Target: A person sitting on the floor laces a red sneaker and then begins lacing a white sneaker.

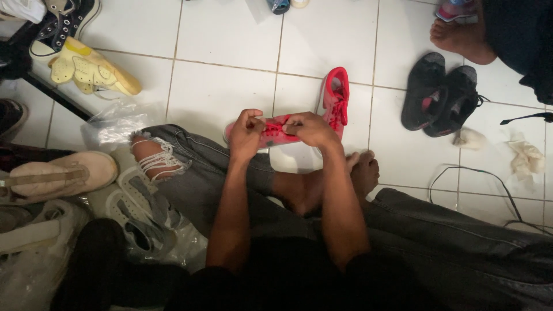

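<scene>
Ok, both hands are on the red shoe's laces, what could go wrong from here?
The left hand and right hand cover most of the red shoe, so a lace could get crossed or skipped unseen. The second red shoe lies on its side close by, so an elbow or foot could knock it away.

A red lace-up sneaker (271, 133) lies sideways across a jeans-clad knee; its matching red sneaker (336, 99) lies on white tiles just beyond.

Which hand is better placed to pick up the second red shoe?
Probably the right hand: the upright red shoe stands just beyond it. The left hand is farther away, pinching the laces.
</scene>
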